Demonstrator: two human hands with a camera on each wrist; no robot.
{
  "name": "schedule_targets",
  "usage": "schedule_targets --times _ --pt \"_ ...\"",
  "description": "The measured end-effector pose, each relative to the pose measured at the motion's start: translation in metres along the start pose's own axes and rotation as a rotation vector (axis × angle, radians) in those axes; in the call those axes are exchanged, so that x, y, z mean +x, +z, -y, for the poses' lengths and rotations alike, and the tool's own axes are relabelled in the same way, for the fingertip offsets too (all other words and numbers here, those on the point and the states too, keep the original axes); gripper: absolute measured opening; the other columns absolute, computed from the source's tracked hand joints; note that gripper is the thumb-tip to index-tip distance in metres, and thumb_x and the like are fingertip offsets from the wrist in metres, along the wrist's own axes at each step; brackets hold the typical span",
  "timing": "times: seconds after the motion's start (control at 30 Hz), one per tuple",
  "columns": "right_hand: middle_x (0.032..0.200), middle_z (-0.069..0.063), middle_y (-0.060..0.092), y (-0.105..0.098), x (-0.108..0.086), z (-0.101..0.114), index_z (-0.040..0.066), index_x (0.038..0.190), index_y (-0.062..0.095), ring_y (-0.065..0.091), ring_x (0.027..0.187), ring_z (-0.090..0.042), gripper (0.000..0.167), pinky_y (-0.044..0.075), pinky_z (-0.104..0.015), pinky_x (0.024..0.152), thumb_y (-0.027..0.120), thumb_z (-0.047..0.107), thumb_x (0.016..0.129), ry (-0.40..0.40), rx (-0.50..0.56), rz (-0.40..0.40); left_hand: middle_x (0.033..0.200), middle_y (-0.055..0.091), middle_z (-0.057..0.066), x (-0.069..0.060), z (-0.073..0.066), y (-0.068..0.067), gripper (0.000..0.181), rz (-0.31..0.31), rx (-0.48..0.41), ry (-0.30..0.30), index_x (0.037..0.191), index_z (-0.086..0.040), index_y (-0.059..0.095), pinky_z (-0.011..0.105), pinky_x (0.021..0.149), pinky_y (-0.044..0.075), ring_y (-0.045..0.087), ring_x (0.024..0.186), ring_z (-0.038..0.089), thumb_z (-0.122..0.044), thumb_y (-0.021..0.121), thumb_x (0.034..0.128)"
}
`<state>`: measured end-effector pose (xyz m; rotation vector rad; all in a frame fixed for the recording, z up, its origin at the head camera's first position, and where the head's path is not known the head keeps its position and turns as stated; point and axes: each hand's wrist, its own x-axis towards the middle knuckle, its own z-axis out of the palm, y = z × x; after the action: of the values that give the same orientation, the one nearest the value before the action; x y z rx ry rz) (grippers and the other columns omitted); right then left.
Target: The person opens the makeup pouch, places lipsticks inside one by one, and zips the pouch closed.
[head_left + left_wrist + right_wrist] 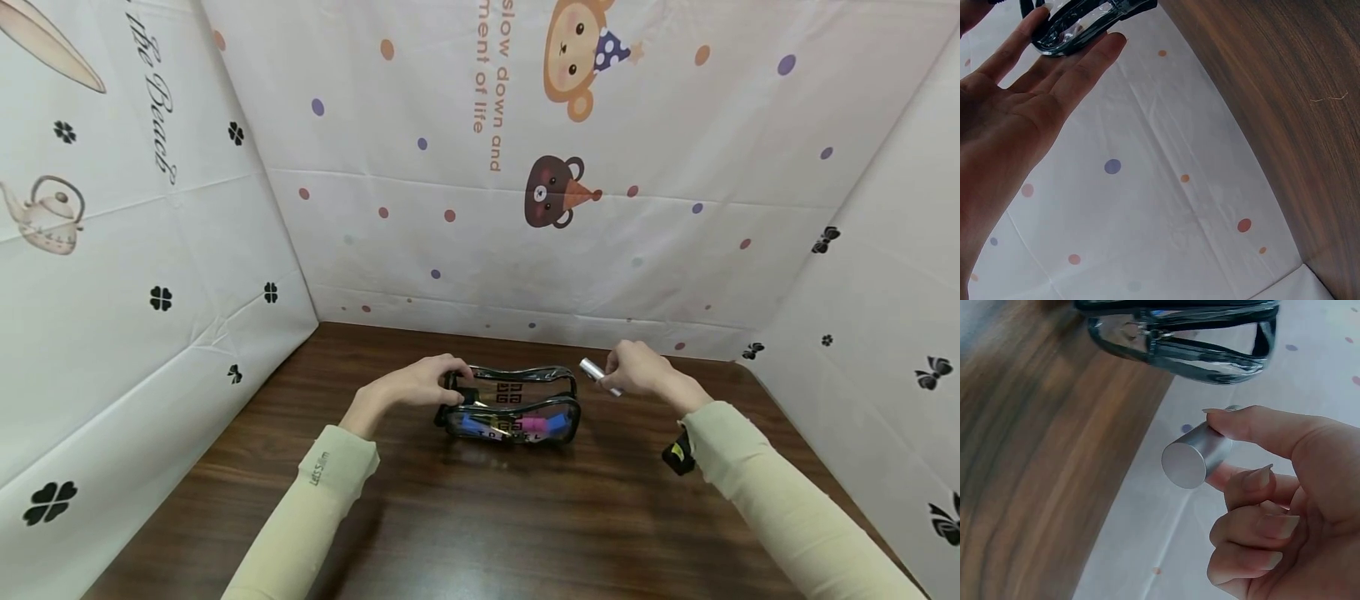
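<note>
A clear toiletry pouch (551, 398) with black piping stands unzipped on the table. Through its see-through wall show blue items, a pink item (534, 425) and something dark near the left end. My left hand (427, 382) grips the pouch's left end, and the left wrist view has its fingers at the black-edged rim (1063, 47). To the right of the pouch, my right hand (637, 367) pinches a silver cylindrical tube (1188, 462) between thumb and index finger. The tube is tilted and apart from the pouch; its other fingers are curled in.
The dark wooden table (480, 517) extends toward me. White printed cloth (450, 250) walls it in at the back, left and right. A black object with a yellow mark (678, 454) sits at the right wrist, below the sleeve cuff.
</note>
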<state>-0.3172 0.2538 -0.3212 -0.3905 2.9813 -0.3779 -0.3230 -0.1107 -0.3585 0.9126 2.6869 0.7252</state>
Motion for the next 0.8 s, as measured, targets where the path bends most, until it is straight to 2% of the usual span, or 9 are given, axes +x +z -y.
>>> schedule_targets --times 0.23,0.6,0.8 --pt "0.068 -0.001 0.066 -0.013 0.0 0.015 0.012 0.074 0.071 0.05 0.06 -0.015 0.022 0.037 -0.028 0.052 0.072 0.032 0.083 -0.005 -0.001 -0.022 0.131 0.052 0.004 0.0 0.0 0.0 0.036 0.004 -0.01 -0.002 0.127 -0.02 0.057 0.043 0.091 0.044 0.052 0.112 0.022 -0.025 0.062 0.0926" --pt "0.067 -0.001 0.065 -0.021 -0.004 0.049 0.011 0.075 0.07 0.048 0.056 -0.013 0.018 0.037 -0.026 0.052 0.073 0.027 0.083 -0.131 -0.02 -0.067 0.134 0.051 0.005 0.0 0.0 -0.001 0.037 0.007 -0.004 -0.01 0.129 -0.02 0.056 0.043 0.09 0.043 0.052 0.109 0.023 -0.027 0.061 0.0926" --pt "0.07 -0.001 0.066 -0.017 -0.001 0.062 0.009 0.08 0.071 0.051 0.058 -0.012 0.016 0.039 -0.026 0.053 0.075 0.025 0.082 -0.194 -0.029 -0.074 0.135 0.05 0.005 0.0 0.0 0.0 0.037 0.01 -0.003 -0.015 0.129 -0.02 0.056 0.043 0.09 0.043 0.052 0.11 0.022 -0.027 0.061 0.0926"
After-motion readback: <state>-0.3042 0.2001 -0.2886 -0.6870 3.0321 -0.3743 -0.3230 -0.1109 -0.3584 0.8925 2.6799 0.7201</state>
